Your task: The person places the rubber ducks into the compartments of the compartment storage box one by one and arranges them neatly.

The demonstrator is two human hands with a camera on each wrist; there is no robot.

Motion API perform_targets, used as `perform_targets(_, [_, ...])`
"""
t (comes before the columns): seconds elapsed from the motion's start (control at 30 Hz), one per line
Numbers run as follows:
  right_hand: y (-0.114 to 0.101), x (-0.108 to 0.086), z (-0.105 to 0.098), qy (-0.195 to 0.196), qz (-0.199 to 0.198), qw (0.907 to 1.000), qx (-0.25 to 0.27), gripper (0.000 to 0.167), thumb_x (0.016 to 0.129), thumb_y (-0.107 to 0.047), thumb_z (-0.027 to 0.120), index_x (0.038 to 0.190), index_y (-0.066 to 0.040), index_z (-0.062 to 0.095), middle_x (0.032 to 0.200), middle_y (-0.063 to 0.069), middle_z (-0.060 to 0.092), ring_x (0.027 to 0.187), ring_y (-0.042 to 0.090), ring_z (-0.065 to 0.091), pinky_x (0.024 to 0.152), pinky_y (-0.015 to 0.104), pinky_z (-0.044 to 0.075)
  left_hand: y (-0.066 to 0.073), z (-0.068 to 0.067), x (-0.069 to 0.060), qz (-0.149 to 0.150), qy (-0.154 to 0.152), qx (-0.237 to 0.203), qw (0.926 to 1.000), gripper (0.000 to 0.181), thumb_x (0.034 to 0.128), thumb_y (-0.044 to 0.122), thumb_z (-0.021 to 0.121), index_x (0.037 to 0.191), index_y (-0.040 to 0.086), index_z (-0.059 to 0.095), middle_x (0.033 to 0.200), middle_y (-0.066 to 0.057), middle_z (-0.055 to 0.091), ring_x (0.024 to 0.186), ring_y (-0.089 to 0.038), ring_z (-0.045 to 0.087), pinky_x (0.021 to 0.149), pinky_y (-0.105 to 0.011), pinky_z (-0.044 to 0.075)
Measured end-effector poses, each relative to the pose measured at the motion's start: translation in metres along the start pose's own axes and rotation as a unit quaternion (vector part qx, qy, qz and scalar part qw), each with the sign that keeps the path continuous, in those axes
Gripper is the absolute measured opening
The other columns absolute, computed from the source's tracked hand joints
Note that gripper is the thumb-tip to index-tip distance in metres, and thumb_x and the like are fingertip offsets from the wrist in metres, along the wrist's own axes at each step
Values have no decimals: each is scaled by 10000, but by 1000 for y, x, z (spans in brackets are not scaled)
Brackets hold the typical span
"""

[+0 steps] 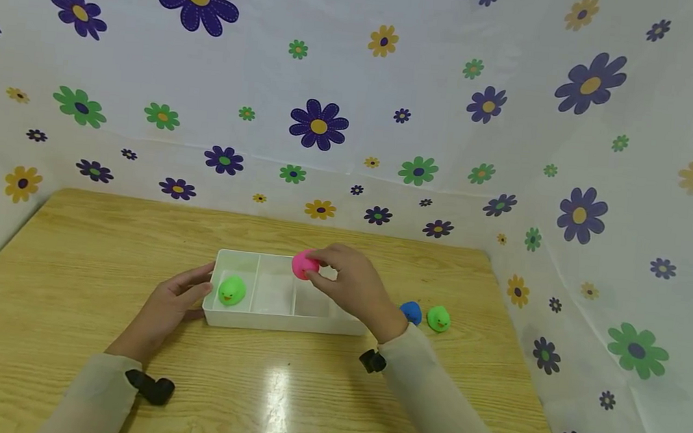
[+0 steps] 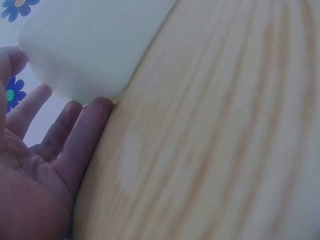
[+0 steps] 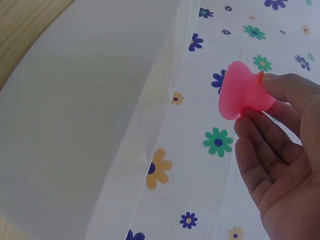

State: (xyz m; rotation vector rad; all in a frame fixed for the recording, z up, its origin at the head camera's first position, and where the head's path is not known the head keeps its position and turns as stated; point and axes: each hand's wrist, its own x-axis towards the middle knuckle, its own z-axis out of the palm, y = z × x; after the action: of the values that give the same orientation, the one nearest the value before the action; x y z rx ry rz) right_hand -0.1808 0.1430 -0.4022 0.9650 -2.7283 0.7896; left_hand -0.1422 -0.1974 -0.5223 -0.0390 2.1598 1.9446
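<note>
A pink rubber duck is pinched between the thumb and fingertips of my right hand. It is held above the white compartment box, close to the divider right of the second compartment. My left hand touches the box's left end with fairly straight fingers; the left wrist view shows the fingertips against the end wall, low down by the tabletop. A green rubber duck sits in the leftmost compartment. My right hand and wrist hide part of the box's right end.
Right of the box, a blue rubber duck, partly covered by my right wrist, and another green rubber duck rest on the wooden table. A white flower-print cloth hangs behind the table and along its sides.
</note>
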Motion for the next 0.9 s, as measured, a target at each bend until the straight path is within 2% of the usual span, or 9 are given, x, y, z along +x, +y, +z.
perform_targets(0.3, [-12, 9, 16, -229, -75, 9995, -189, 285, 955, -254, 779, 1203, -113, 766, 1067, -3, 738, 975, 178, 678, 864, 294, 568, -1, 2, 0, 100, 5, 10, 9999, 678, 1044, 454, 602, 1616, 167, 379, 1573, -174, 421, 1156, 35, 551, 908, -322, 592])
perform_targets(0.5, [-14, 15, 29, -506, 75, 9984, -226, 255, 966, -278, 764, 1184, -145, 772, 1016, -36, 723, 854, 131, 615, 723, 223, 508, 0, 3, 0, 71, 6, -21, 10000, 677, 1045, 453, 600, 1615, 165, 379, 1573, -172, 418, 1159, 34, 547, 913, -317, 589])
perform_targets(0.67, [-12, 17, 41, -701, 174, 9969, -297, 236, 978, -295, 747, 1175, -168, 770, 999, -65, 712, 782, 75, 556, 672, 199, 468, 0, 4, 0, -7, 43, 6, 10000, 679, 1041, 463, 601, 1617, 181, 378, 1577, -157, 419, 1200, -20, 537, 921, -321, 587])
perform_targets(0.8, [-8, 18, 49, -838, 273, 9957, -301, 228, 977, -297, 746, 1175, -186, 767, 1030, -89, 717, 755, 64, 558, 653, 193, 470, 0, 3, 0, -59, 66, 47, 9999, 673, 1041, 467, 600, 1619, 202, 377, 1583, -145, 419, 1238, -70, 523, 922, -321, 587])
perform_targets(0.9, [-7, 19, 55, -927, 339, 9946, -330, 217, 975, -297, 748, 1165, -193, 771, 1045, -90, 722, 813, 67, 604, 704, 204, 502, 0, 2, 0, -60, 60, 26, 10000, 668, 1041, 461, 603, 1619, 209, 379, 1583, -142, 418, 1231, -57, 526, 924, -321, 586])
